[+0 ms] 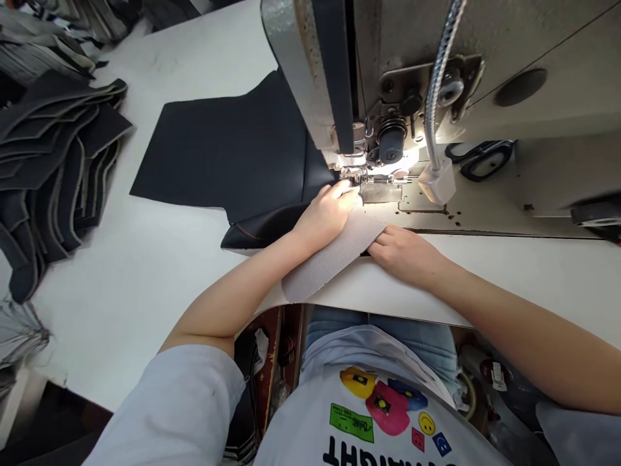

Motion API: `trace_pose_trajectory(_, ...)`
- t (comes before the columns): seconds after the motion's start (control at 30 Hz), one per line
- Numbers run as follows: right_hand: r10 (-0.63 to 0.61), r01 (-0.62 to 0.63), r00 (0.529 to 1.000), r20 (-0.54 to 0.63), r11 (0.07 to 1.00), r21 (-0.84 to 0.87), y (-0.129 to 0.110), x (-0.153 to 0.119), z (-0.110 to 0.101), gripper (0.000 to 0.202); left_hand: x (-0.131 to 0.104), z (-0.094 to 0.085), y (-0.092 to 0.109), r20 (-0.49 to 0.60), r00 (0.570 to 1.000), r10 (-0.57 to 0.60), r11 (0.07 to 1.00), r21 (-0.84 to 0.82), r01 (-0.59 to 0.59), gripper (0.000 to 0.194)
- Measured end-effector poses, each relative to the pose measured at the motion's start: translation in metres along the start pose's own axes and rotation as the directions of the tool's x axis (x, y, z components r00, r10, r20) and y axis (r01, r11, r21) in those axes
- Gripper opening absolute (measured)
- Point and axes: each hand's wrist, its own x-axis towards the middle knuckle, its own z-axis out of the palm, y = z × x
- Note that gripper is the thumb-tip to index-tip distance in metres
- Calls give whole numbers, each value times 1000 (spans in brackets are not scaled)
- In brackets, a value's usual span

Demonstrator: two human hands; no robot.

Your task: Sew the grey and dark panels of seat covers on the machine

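Forearms reach forward over the white table (145, 272) edge. Right hand (405, 254) lies flat, fingers pinching the near edge of the grey fabric strip (334, 255). Left hand (327, 213) presses curled on the strip's far end, fingertips at the presser foot (354, 173). Beyond, black fabric panel (228, 155) spreads leftward under the sewing machine (436, 65).

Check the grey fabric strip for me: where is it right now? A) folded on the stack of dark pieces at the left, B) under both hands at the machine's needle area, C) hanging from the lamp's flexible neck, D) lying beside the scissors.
B: the grey fabric strip lies under the left hand and right hand, leading to the presser foot.
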Motion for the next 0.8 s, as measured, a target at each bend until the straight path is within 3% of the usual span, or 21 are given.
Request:
trace_pose_trajectory(0.33, -23, 22, 1000, -20, 1000, -12, 5, 0, -5, 34, 5, 2, 10, 72, 995, -63, 997, 46, 60, 37)
trace_pose_trajectory(0.5, -49, 44, 995, -89, 998, -53, 5, 0, -5, 35, 1, 1, 14, 39, 996, -82, 996, 38, 81, 37)
trace_pose_trajectory(0.67, -39, 30, 995, -87, 995, -99, 4, -2, -3, 33, -2, -5, 19, 11, 988, -152, 980, 134, 149, 34)
trace_pose_trajectory(0.8, -43, 34, 995, -87, 995, -99, 3, -2, -2, 32, -3, -2, 17, 9, 991, -137, 985, 107, 135, 31)
